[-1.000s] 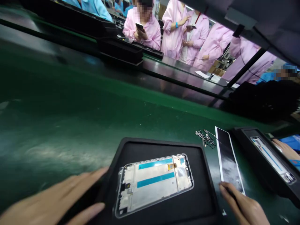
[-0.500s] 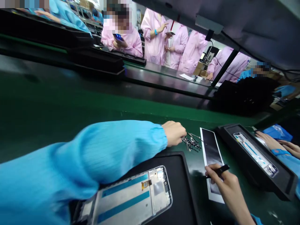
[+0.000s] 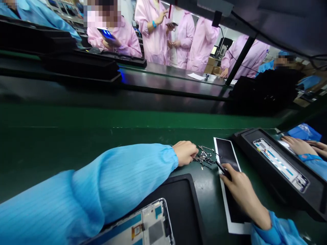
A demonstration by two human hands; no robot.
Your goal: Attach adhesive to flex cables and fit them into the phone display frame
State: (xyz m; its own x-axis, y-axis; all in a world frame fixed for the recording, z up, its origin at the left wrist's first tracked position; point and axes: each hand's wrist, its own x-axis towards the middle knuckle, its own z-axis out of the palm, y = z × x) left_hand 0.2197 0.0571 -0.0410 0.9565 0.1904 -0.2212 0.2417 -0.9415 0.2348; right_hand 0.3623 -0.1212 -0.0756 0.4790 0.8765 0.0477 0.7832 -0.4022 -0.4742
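My left hand is closed, its fingertips bent down at the left edge of a pile of small metal parts. What those fingers pinch, if anything, is hidden. Slim black tweezers are held in my right hand, over a dark sheet with a white border; their tip points toward the pile. Below my left sleeve, a phone frame with blue strips and an orange flex piece lies in a black tray, partly cut off by the picture's lower edge.
At right, a second black tray holds another phone frame. A co-worker's hands are beside it, near a blue plastic bag. Black trays line the raised ledge behind the green table. People in pink coats stand beyond.
My right hand has moved up and left, and the tweezers now point at the small parts. My left hand remains at the pile. The view has shifted, with the near phone frame lower.
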